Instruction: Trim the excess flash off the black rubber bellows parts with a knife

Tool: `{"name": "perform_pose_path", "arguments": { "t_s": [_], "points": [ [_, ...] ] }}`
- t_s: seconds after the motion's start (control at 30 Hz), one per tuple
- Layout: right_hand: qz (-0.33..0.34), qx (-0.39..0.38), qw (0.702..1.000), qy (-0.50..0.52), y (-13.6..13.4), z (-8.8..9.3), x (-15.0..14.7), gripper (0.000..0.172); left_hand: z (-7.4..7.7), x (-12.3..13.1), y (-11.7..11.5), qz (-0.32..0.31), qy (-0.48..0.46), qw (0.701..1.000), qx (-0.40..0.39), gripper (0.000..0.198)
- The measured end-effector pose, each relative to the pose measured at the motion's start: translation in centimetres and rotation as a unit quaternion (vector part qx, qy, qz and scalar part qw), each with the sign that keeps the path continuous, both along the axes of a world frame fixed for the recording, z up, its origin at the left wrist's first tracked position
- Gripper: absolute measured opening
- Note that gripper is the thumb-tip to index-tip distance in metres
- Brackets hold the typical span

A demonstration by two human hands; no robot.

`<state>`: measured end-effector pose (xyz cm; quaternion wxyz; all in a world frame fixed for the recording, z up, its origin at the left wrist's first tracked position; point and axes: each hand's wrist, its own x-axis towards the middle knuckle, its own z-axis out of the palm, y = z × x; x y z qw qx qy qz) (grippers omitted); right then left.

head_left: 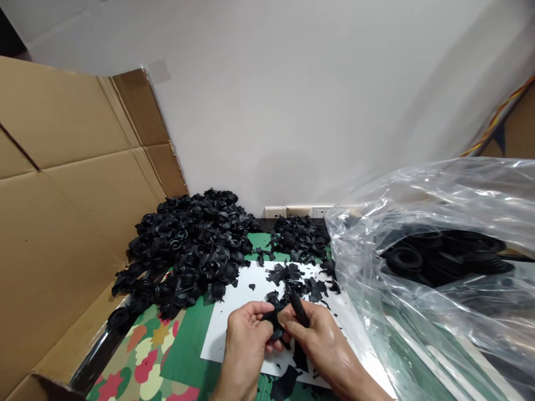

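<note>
Fingers of the left hand were closed on a black rubber part. The right hand was closed around a dark tool, its fingertips touching the same part. The part was held over the near half of a white sheet. Black scraps lay beyond. 1 pile of rubber bellows stood far left, and 1 clear bag lay right.

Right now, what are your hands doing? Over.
Left hand and right hand both pinching one black rubber piece. Scraps on white sheet beneath. Plastic bag close right.
</note>
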<state>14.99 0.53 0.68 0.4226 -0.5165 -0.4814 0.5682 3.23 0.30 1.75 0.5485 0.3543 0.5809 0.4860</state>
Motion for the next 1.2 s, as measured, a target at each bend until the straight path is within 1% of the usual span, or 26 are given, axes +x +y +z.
{"name": "perform_pose_path", "arguments": {
  "t_s": [0.1, 0.2, 0.3, 0.37, 0.57, 0.77, 1.0, 1.2],
  "points": [
    [-0.003, -0.006, 1.000, 0.019, 0.1, -0.3, 0.1, 0.017, 0.2, -0.1, -0.2, -0.011, -0.046, 0.999, 0.003, 0.020],
    [-0.001, -0.003, 0.999, 0.034, 0.4, -0.4, 0.3, 0.020, 0.2, -0.7, -0.6, -0.055, -0.093, 0.994, 0.004, 0.019],
    [-0.018, -0.013, 0.999, 0.037, 0.5, -0.2, 0.4, 0.023, 0.1, -1.4, -0.7, -0.098, -0.138, 0.985, 0.019, 0.029],
    [-0.027, -0.023, 0.998, 0.047, 0.5, -0.1, 0.3, 0.025, -0.1, -1.7, -0.6, -0.116, -0.149, 0.982, 0.028, 0.035],
    [-0.029, -0.025, 0.997, 0.068, 0.2, 0.2, 0.1, 0.026, -0.3, -2.0, -0.4, -0.124, -0.176, 0.976, 0.026, 0.044],
    [-0.029, -0.040, 0.995, 0.081, 0.2, 0.5, 0.1, 0.027, -0.1, -2.4, -0.4, -0.129, -0.197, 0.972, 0.009, 0.045],
    [-0.037, -0.049, 0.996, 0.057, 0.5, -0.6, 0.0, 0.036, -0.5, -2.6, -0.2, -0.128, -0.194, 0.973, 0.009, 0.051],
    [-0.038, -0.037, 0.997, 0.060, 0.7, -1.0, 0.1, 0.036, -0.5, -2.6, -0.2, -0.134, -0.192, 0.972, 0.025, 0.047]
  ]
}}
